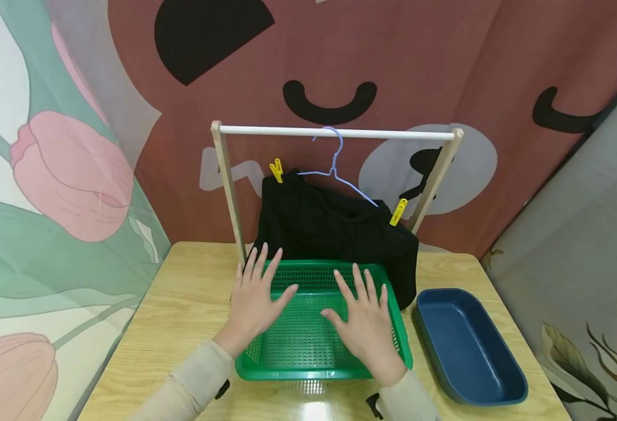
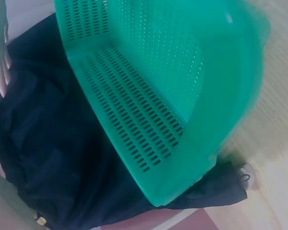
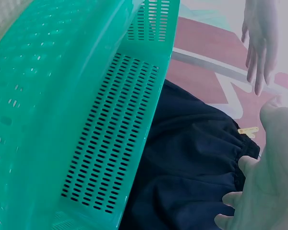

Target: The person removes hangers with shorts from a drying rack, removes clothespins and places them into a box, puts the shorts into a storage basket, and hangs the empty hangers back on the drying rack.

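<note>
A green perforated basket (image 1: pixel 308 336) stands on the table, with nothing showing inside it. Over its left side my left hand (image 1: pixel 255 298) is held with fingers spread, holding nothing. My right hand (image 1: pixel 365 324), also spread and holding nothing, hovers over the basket's right part. Just behind the basket hangs a black garment (image 1: pixel 329 228) with a gathered waistband, visible in the right wrist view too (image 3: pixel 192 158). A yellow clothespin (image 1: pixel 276 171) is at its upper left and another yellow clothespin (image 1: pixel 398 212) at its right. The blue hanger (image 1: pixel 334 166) hooks over the rack's white bar (image 1: pixel 276 130).
The rack's wooden posts (image 1: pixel 437 178) rise on both sides of the garment. A dark blue tub (image 1: pixel 466 345) sits at the right of the wooden table (image 1: pixel 192 327). Close behind hangs a printed cloth backdrop (image 1: pixel 419 52).
</note>
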`<action>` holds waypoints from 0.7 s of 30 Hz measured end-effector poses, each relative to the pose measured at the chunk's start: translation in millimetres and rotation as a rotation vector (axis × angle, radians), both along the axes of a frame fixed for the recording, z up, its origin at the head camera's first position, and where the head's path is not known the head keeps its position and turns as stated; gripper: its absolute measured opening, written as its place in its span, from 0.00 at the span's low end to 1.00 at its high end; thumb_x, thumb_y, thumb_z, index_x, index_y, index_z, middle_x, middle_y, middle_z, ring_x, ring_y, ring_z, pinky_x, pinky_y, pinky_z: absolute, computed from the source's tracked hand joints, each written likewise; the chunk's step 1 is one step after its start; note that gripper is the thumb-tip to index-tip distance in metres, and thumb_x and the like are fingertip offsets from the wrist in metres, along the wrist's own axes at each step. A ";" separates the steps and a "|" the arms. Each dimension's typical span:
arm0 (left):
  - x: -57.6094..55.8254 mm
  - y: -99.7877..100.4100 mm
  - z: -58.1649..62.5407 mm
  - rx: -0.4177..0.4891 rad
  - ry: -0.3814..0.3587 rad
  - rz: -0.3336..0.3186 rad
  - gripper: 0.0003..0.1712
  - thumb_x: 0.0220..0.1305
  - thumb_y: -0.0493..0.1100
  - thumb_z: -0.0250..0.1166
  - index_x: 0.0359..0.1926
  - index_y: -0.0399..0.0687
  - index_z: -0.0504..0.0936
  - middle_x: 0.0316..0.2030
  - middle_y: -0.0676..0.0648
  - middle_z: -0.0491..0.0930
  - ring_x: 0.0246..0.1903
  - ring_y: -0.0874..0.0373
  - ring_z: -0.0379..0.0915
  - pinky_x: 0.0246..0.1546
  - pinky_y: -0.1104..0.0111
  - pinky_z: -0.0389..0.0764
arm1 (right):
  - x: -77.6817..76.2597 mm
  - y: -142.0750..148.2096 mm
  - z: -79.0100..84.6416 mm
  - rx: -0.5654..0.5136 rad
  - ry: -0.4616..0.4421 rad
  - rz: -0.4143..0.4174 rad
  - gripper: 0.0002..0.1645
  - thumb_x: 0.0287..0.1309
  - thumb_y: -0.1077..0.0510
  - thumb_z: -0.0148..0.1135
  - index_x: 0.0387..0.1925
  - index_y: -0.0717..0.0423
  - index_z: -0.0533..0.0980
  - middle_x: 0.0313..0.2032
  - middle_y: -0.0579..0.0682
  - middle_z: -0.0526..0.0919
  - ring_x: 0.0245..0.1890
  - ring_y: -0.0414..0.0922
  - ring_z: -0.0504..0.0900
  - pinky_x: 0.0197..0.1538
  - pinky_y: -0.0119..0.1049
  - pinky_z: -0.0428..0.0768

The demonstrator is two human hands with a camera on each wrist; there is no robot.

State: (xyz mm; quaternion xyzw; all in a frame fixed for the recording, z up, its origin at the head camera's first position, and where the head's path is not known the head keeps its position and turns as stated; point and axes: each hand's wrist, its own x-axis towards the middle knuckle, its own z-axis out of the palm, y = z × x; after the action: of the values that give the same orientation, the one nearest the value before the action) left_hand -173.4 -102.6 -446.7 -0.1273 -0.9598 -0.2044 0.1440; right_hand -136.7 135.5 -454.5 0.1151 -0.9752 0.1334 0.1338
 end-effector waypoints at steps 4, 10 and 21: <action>-8.2 -5.6 4.9 0.073 -0.004 -0.026 0.44 0.69 0.70 0.52 0.79 0.63 0.49 0.78 0.46 0.44 0.76 0.46 0.34 0.70 0.41 0.44 | 1.4 -0.5 0.1 -0.007 -0.008 0.008 0.48 0.62 0.27 0.54 0.77 0.36 0.53 0.77 0.55 0.46 0.76 0.59 0.44 0.69 0.68 0.47; -19.4 -14.3 9.7 0.181 0.000 -0.062 0.42 0.72 0.64 0.54 0.78 0.58 0.52 0.77 0.47 0.47 0.76 0.45 0.38 0.71 0.43 0.44 | 2.5 -0.3 -1.9 -0.014 0.000 0.005 0.47 0.62 0.28 0.54 0.77 0.36 0.53 0.77 0.55 0.48 0.75 0.59 0.48 0.67 0.66 0.55; -43.4 -34.7 15.4 0.378 0.114 -0.001 0.40 0.75 0.56 0.54 0.79 0.64 0.46 0.78 0.51 0.45 0.75 0.47 0.42 0.67 0.40 0.54 | 7.0 2.1 -4.9 -0.042 0.001 0.007 0.46 0.63 0.28 0.53 0.77 0.34 0.53 0.76 0.55 0.52 0.74 0.58 0.53 0.66 0.65 0.58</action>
State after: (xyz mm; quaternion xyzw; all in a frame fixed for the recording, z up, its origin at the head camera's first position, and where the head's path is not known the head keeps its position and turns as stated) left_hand -216.8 -137.3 -431.3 -0.1096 -0.8945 -0.3736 0.2196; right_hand -129.7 137.6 -459.4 0.1158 -0.9717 0.1543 0.1363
